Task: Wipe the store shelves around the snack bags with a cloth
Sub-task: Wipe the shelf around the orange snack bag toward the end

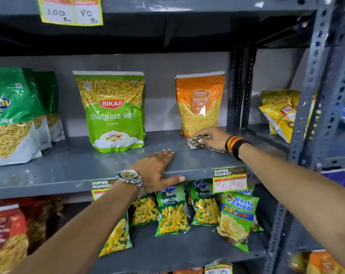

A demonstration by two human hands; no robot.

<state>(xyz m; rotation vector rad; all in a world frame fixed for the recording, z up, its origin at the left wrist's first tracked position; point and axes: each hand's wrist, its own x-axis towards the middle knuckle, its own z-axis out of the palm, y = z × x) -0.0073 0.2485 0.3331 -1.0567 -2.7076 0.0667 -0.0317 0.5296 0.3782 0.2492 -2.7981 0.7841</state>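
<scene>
A grey metal shelf (72, 165) carries upright snack bags. An orange Moong Dal bag (200, 103) stands at its right, a green Chatpata Sev bag (112, 109) in the middle. My right hand (209, 138) presses a patterned cloth (194, 142) onto the shelf right in front of the orange bag's base. My left hand (157, 171) lies flat on the shelf's front edge, fingers spread, thumb hooked over the lip, holding nothing. A metal watch sits on my left wrist, a black and red band on my right.
Green sev bags (11, 115) stand at the left. Yellow chip bags (278, 113) lie on the neighbouring rack past a slotted upright (310, 99). Puffcorn and Uncle Chipps bags (237, 216) fill the shelf below. Price tags (230, 179) hang on the shelf edge.
</scene>
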